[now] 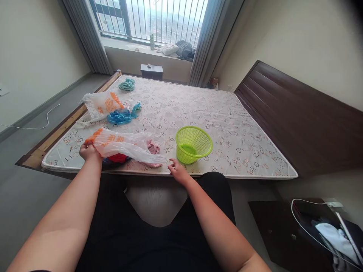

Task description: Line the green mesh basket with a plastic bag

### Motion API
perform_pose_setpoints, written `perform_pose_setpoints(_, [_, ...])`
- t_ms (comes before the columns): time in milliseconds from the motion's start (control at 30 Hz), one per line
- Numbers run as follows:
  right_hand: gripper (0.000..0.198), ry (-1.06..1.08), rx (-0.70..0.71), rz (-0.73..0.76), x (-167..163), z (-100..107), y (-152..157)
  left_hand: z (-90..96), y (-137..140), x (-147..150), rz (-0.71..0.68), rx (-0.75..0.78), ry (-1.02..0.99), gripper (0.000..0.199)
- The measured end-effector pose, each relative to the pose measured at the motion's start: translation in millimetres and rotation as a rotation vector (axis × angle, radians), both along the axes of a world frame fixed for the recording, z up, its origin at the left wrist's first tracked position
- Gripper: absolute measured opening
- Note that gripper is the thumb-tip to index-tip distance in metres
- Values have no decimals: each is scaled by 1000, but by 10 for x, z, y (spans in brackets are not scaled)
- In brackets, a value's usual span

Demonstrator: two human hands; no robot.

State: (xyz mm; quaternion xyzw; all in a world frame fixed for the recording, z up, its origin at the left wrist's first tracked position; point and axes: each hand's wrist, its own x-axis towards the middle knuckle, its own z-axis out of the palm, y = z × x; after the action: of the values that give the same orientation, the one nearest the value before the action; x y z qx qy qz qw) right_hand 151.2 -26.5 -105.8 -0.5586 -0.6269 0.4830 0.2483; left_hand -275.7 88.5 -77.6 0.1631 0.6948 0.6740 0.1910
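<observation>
My left hand (90,151) is closed on the orange-printed end of a white plastic bag (127,145), which stretches flat to the right above the mattress's front edge. Under the bag, partly hidden, lie a red cloth (117,158) and a pink cloth (153,148). Close to the bag's right tip, my right hand (178,172) has its fingers apart, with nothing visible between them. Just beyond that hand a lime-green plastic basket (194,145) stands upright on the mattress; only its green bottom shows inside.
A second white plastic bag (100,105), a blue plastic bag (120,116) and a teal cloth bundle (127,84) lie on the left of the mattress (227,132). The wooden bed frame (53,139) borders it at left; a dark headboard (297,105) rises at right.
</observation>
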Motion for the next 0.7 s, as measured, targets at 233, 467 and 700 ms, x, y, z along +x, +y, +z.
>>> perform_pose_setpoints(233, [46,-73,0,82,-20,-14,-26,45,-89,-173,148,-250,219,22])
perform_pose_setpoints(467, [46,-112,-13,112,-31,-57,-41,-127,-250,-298,37,-565,413,17])
perform_pose_setpoints(700, [46,-131,4,193,-44,-85,-42,-192,-295,-513,139,-648,428,45])
